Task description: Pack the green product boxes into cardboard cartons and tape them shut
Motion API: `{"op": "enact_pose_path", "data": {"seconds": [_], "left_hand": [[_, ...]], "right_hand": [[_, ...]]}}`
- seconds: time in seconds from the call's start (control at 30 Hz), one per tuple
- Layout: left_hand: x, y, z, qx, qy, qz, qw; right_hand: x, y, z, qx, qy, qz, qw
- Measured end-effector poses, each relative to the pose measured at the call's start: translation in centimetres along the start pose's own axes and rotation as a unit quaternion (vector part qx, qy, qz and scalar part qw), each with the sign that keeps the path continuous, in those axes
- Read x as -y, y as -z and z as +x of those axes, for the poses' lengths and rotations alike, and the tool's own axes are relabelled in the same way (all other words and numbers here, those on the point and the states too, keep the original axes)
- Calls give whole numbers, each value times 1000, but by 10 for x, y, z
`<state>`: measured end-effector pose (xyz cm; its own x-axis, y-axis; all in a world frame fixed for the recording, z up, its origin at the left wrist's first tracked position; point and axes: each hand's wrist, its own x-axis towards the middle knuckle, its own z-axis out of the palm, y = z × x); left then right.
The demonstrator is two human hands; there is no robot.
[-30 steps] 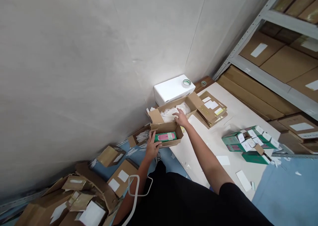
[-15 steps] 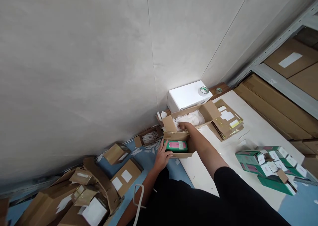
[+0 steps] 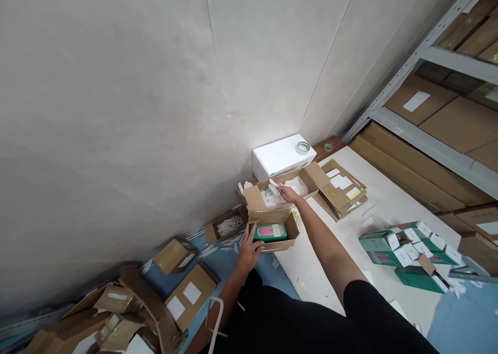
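Observation:
My left hand (image 3: 249,250) grips the left end of a small open cardboard box (image 3: 280,246), fingers over its edge and thumb along the near side. Inside that box lies a green box (image 3: 270,232) with a pink panel on top. My right hand (image 3: 288,193) is raised over a longer open carton (image 3: 254,198) just behind. Pinched in its fingers is a thin white strip (image 3: 273,183), perhaps paper or a small packet; I cannot tell which. Crumpled white material (image 3: 298,185) fills the longer carton.
A white box (image 3: 278,154) with a tape roll (image 3: 302,147) stands against the wall. Flattened cardboard (image 3: 342,190) and several green boxes (image 3: 408,248) lie on the white table (image 3: 311,271). Opened cartons (image 3: 132,312) pile up on the left; shelving (image 3: 424,131) with boxes stands right.
My right hand has lifted from within the white material in the longer carton, bringing up a white strip. My left hand keeps hold of the small box. The view has shifted rightward.

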<state>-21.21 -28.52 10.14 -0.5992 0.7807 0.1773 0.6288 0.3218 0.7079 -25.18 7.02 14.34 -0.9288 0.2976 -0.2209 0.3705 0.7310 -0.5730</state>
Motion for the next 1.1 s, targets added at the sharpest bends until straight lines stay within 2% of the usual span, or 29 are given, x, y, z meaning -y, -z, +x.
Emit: {"op": "enact_pose_path", "data": {"seconds": [0.17, 0.27, 0.37, 0.43, 0.5, 0.63, 0.77, 0.93, 1.1], "left_hand": [[-20, -15, -5, 2, -17, 7, 1000], [-38, -26, -4, 5, -38, 11, 999], [-59, -39, -1, 14, -63, 12, 998], [-74, -50, 2, 22, -79, 14, 997], [-89, -62, 4, 31, -94, 14, 995], [-120, -88, 5, 57, -125, 2, 991], [-146, -114, 2, 98, -161, -16, 982], [-163, -147, 3, 149, -211, -42, 965], [-167, -186, 23, 220, -251, -62, 941]], "right_hand": [[-3, 28, -65, -94, 53, 62, 992], [-4, 45, -121, -140, 79, 85, 983], [-6, 52, -187, -200, 73, 100, 972], [-8, 47, -232, -244, 57, 107, 962], [-10, 32, -274, -273, 42, 113, 954], [-20, -16, -342, -254, 22, 121, 959], [-40, -50, -396, -262, -56, 126, 955], [-64, -51, -450, -362, -124, 134, 914], [-71, -45, -477, -417, -181, 124, 882]]}}
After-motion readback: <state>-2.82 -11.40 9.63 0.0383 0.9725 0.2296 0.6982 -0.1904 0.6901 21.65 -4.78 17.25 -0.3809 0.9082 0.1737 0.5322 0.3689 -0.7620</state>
